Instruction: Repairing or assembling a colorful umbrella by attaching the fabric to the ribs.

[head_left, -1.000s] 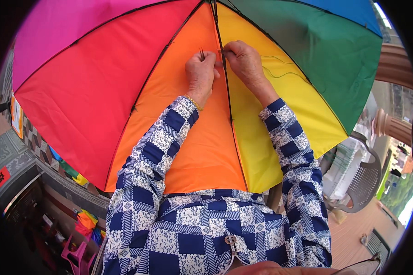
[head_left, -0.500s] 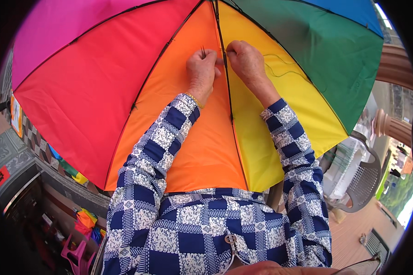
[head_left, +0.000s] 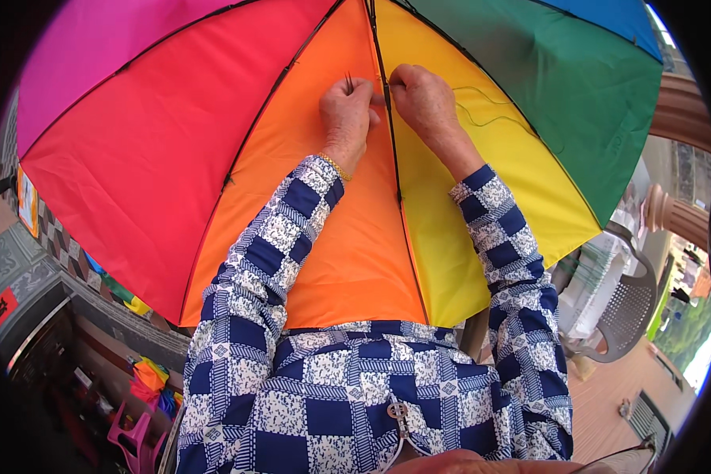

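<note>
An open rainbow umbrella [head_left: 324, 268] spreads before me with its inner side and dark ribs facing me. My left hand [head_left: 346, 114] is closed over the orange panel, left of the middle rib [head_left: 390, 134]. Two thin, dark pointed tips [head_left: 349, 83] stick up from its fist; the rest of that tool is hidden. On the other side of the rib, my right hand [head_left: 423, 103] pinches close against it at the yellow panel's edge. Whatever its fingertips hold is too small to make out. A loose green thread [head_left: 482, 120] curls across the yellow panel beside this hand.
A grey plastic chair [head_left: 626, 312] stands at the right, next to white material [head_left: 596, 296]. Low on the left are a pink plastic stool [head_left: 138, 438] and a bundle of rainbow cloth [head_left: 150, 379]. Brown rounded columns [head_left: 683, 114] rise at the far right.
Both hands have shifted very slightly upward in the picture along the rib, keeping the same grips. The umbrella has tilted a little; the green thread moved slightly with it.
</note>
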Action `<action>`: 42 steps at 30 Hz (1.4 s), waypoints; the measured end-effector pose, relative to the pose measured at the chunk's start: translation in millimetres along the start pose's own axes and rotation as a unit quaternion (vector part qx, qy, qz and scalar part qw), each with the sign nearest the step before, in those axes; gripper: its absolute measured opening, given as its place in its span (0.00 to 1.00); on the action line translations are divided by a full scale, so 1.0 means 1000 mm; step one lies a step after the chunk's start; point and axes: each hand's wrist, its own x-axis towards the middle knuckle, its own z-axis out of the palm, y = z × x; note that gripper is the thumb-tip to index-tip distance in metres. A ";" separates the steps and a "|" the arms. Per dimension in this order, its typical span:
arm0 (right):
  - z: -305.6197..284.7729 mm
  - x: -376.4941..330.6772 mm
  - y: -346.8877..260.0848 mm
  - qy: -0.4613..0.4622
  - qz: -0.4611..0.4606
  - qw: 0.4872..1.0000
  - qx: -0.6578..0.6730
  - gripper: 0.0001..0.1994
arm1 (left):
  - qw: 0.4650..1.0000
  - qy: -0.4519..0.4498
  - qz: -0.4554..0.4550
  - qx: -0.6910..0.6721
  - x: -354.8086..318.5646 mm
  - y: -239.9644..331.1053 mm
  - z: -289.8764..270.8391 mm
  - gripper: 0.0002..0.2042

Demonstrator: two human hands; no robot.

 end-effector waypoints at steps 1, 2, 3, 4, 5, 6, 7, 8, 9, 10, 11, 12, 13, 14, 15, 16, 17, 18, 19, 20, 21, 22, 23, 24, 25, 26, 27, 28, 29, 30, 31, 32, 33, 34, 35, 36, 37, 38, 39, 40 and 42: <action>-0.001 0.000 0.000 -0.001 0.000 1.000 0.000 0.05 | 1.000 0.000 0.002 -0.003 0.001 -0.001 0.000 0.04; -0.002 0.000 0.000 -0.004 0.000 1.000 0.009 0.05 | 1.000 0.000 0.004 -0.006 0.001 -0.002 -0.001 0.04; -0.003 -0.001 0.001 -0.007 -0.001 1.000 0.017 0.05 | 1.000 0.001 0.005 -0.010 0.002 -0.003 -0.001 0.04; -0.004 -0.001 0.001 -0.011 -0.002 1.000 0.026 0.05 | 1.000 0.001 0.004 -0.009 0.002 -0.003 -0.001 0.04; -0.004 -0.001 0.001 -0.012 -0.001 1.000 0.027 0.05 | 1.000 0.001 0.003 -0.004 0.002 -0.003 -0.001 0.04; -0.004 -0.001 0.001 -0.012 -0.003 0.999 0.034 0.05 | 1.000 0.000 0.002 0.001 0.001 -0.002 -0.001 0.04; -0.003 -0.002 0.001 -0.012 -0.005 0.999 0.042 0.05 | 1.000 0.000 0.002 0.007 0.001 -0.002 -0.002 0.05; -0.003 -0.002 0.001 -0.013 -0.007 0.999 0.049 0.05 | 1.000 0.001 0.000 0.007 0.001 -0.002 -0.002 0.05; -0.003 -0.002 0.002 -0.013 -0.006 0.999 0.050 0.05 | 1.000 0.000 0.002 0.010 0.001 -0.002 -0.002 0.05; -0.003 -0.002 0.003 -0.013 -0.008 0.998 0.053 0.05 | 1.000 -0.001 0.004 0.012 0.001 -0.001 -0.002 0.05; -0.003 -0.002 0.004 -0.012 -0.010 0.998 0.056 0.05 | 1.000 -0.003 0.006 0.015 0.001 -0.002 -0.002 0.05; -0.003 -0.001 0.004 -0.012 -0.011 0.998 0.060 0.05 | 1.000 -0.002 0.005 0.015 0.001 -0.002 -0.002 0.05; -0.002 -0.001 0.005 -0.013 -0.010 0.998 0.060 0.05 | 1.000 -0.001 0.008 0.014 0.002 -0.003 -0.001 0.05; -0.001 -0.001 0.005 -0.009 -0.013 0.998 0.067 0.05 | 1.000 0.001 0.011 0.013 0.002 -0.003 -0.001 0.05; 0.000 0.000 0.006 -0.005 -0.015 0.997 0.074 0.05 | 1.000 0.003 0.014 0.013 0.002 -0.004 0.000 0.05; 0.001 0.001 0.007 -0.001 -0.017 0.997 0.082 0.05 | 1.000 0.002 0.013 0.013 0.003 -0.004 0.000 0.05; 0.004 0.003 0.007 -0.001 -0.015 0.997 0.082 0.05 | 1.000 0.008 0.022 0.014 0.003 -0.004 0.001 0.05; 0.007 0.006 0.008 0.006 -0.026 0.996 0.090 0.05 | 0.999 0.013 0.032 0.015 0.003 -0.004 0.002 0.05; 0.010 0.009 0.007 0.014 -0.038 0.994 0.098 0.05 | 0.999 0.019 0.042 0.016 0.003 -0.005 0.002 0.05; 0.011 0.010 0.008 0.022 -0.050 0.993 0.106 0.05 | 0.999 0.019 0.040 0.017 0.004 -0.006 0.002 0.05; 0.012 0.009 0.008 0.021 -0.048 0.993 0.106 0.05 | 0.999 0.020 0.042 0.015 0.004 -0.006 0.002 0.05; 0.012 0.008 0.009 0.022 -0.051 0.993 0.106 0.05 | 0.999 0.020 0.044 0.012 0.005 -0.006 0.002 0.05; 0.012 0.008 0.010 0.024 -0.054 0.993 0.106 0.05 | 0.999 0.020 0.045 0.009 0.005 -0.007 0.002 0.06; 0.012 0.007 0.010 0.025 -0.057 0.992 0.107 0.05 | 0.999 0.020 0.045 0.010 0.005 -0.006 0.002 0.06; 0.012 0.007 0.010 0.025 -0.057 0.992 0.107 0.05 | 0.999 0.020 0.045 0.013 0.004 -0.006 0.002 0.06; 0.013 0.006 0.010 0.026 -0.056 0.992 0.109 0.05 | 0.999 0.020 0.045 0.015 0.004 -0.006 0.002 0.06; 0.014 0.006 0.010 0.028 -0.055 0.992 0.111 0.05 | 0.999 0.020 0.045 0.017 0.004 -0.006 0.001 0.06; 0.014 0.005 0.010 0.029 -0.055 0.992 0.113 0.05 | 0.999 0.020 0.045 0.018 0.003 -0.006 0.001 0.06; 0.014 0.005 0.011 0.029 -0.055 0.992 0.113 0.05 | 0.999 0.018 0.043 0.014 0.003 -0.006 0.001 0.06; 0.015 0.004 0.011 0.028 -0.051 0.991 0.121 0.05 | 0.999 0.015 0.042 0.010 0.003 -0.006 0.000 0.06; 0.015 0.004 0.012 0.026 -0.046 0.990 0.130 0.04 | 0.999 0.012 0.040 0.007 0.003 -0.006 0.000 0.06; 0.016 0.004 0.013 0.024 -0.042 0.989 0.138 0.04 | 0.999 0.013 0.039 0.006 0.003 -0.007 0.000 0.06; 0.016 0.004 0.014 0.023 -0.042 0.989 0.138 0.04 | 0.999 0.013 0.039 0.002 0.004 -0.007 0.000 0.06; 0.016 0.004 0.015 0.023 -0.043 0.988 0.143 0.04 | 0.999 0.014 0.039 -0.002 0.004 -0.007 0.000 0.06; 0.016 0.005 0.015 0.022 -0.045 0.988 0.149 0.04 | 0.999 0.014 0.039 -0.007 0.004 -0.006 0.001 0.06; 0.016 0.006 0.015 0.022 -0.046 0.987 0.154 0.04 | 0.999 0.014 0.039 -0.007 0.004 -0.006 0.001 0.06; 0.016 0.006 0.016 0.021 -0.046 0.987 0.154 0.04 | 0.999 0.018 0.036 -0.012 0.005 -0.005 0.002 0.06; 0.016 0.006 0.016 0.023 -0.047 0.987 0.153 0.04 | 0.999 0.022 0.034 -0.016 0.006 -0.005 0.003 0.06; 0.017 0.006 0.016 0.023 -0.047 0.987 0.153 0.04 | 0.999 0.026 0.030 -0.020 0.006 -0.004 0.003 0.06; 0.017 0.006 0.016 0.024 -0.046 0.987 0.153 0.04 | 0.999 0.027 0.029 -0.020 0.006 -0.003 0.004 0.06; 0.017 0.006 0.016 0.028 -0.046 0.987 0.154 0.04 | 0.999 0.030 0.024 -0.019 0.007 -0.002 0.006 0.05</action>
